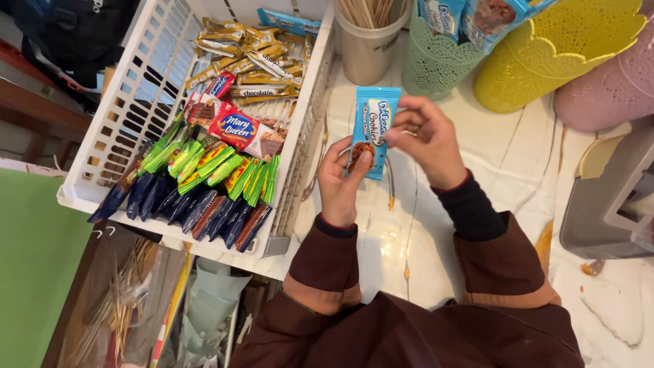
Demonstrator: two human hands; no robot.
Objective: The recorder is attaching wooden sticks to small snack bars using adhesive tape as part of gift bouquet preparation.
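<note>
Both hands' fingers pinch a blue cookie packet (373, 129) over the white counter (504, 163) (stained) — snack crate (122, 116) alongside.

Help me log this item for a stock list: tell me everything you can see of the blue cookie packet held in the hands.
The cookie packet is a slim, flat, glossy blue wrapper with crimped ends, printed with white lettering and a chocolate-chip cookie picture near its lower end. It looks sealed. It stands roughly upright above the white tabletop, just right of the white basket. The left hand pinches its lower part, thumb over the cookie picture; the right hand grips its right edge.
</note>
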